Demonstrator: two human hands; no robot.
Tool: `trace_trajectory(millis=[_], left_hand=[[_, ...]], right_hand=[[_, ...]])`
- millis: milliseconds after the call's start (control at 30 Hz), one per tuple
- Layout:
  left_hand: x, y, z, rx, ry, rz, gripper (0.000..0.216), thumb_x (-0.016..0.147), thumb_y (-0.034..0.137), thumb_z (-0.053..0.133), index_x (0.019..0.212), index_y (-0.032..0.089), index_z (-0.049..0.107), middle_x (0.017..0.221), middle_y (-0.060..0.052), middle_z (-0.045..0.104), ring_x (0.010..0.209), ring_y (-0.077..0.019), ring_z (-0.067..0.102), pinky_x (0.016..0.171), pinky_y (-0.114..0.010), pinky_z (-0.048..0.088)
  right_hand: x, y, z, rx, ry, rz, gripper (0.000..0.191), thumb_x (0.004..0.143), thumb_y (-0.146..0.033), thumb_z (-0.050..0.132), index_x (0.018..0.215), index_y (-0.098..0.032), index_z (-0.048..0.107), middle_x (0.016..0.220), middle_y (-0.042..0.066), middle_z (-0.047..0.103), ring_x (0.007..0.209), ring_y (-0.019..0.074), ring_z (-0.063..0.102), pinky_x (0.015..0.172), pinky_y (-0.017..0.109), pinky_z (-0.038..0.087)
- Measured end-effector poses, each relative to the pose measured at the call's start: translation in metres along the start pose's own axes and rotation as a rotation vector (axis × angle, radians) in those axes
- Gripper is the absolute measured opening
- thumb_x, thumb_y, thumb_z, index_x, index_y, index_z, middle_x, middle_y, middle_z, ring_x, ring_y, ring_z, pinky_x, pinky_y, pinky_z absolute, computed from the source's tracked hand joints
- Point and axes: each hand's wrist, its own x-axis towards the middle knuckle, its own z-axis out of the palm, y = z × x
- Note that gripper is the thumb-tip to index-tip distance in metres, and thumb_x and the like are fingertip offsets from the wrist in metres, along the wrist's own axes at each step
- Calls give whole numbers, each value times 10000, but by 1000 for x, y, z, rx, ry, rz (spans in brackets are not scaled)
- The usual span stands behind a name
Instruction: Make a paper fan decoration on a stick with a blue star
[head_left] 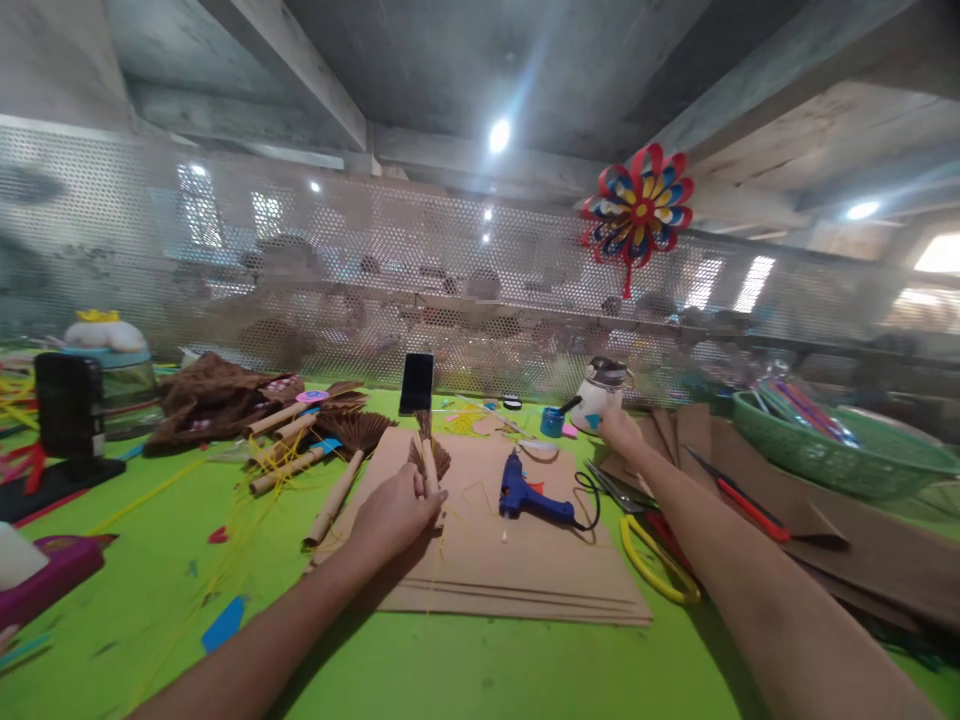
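Observation:
My left hand (pixel 397 508) is closed around a rolled brown paper tube (pixel 429 464), held upright over the cardboard stack. Pleated brown paper (pixel 442 460) fans out behind the tube. My right hand (pixel 621 436) reaches out to the far right, in front of a white jug (pixel 595 398) with a dark top. Its fingertips are small and blurred, so I cannot tell if they touch the jug or hold anything. Between my hands a blue glue gun (pixel 541 503) lies on the cardboard (pixel 495 580). A small blue pot (pixel 553 422) with a dark-handled tool stands beside the jug.
Scissors with yellow handles (pixel 652 565) and a red-handled cutter (pixel 750 508) lie right, by brown paper sheets (pixel 885 530) and a green basket (pixel 892 460). Left are more paper tubes (pixel 334 500), yellow strands (pixel 217 580), a phone on a stand (pixel 69 405) and a purple tape dispenser (pixel 56 580).

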Motion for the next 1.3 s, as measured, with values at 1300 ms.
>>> trace_trajectory(millis=[1300], left_hand=[[-44, 56, -20, -983, -694, 333, 267, 748, 327, 593, 891, 122, 499, 689, -70, 660, 533, -109, 568, 503, -214, 384]], right_hand=[[-201, -118, -56, 1301, -355, -298, 278, 673, -402, 634, 614, -137, 572, 491, -24, 503, 439, 76, 407, 455, 218, 325]])
